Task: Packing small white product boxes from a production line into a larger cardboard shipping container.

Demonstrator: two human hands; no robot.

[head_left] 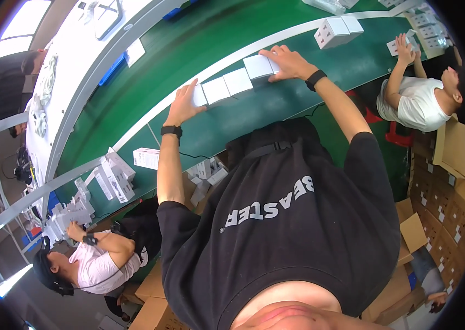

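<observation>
A row of several small white boxes [238, 82] stands on the green work surface in front of me. At the row's left end, my left hand [184, 104] has its thumb and fingers around the end box [198, 95]. My right hand [290, 63] grips the box [258, 67] at the right end, fingers over its far side and thumb on the near side. The boxes between my hands sit side by side, with a small step in the line before the right end. Both wrists wear black bands.
Beyond the row runs a white rail [210, 71] beside a green conveyor belt [188, 44]. White boxes [334, 34] stand farther right; another white carton [146, 158] lies left. Co-workers sit on both sides, handling boxes. Brown cartons [441, 203] are stacked at the right.
</observation>
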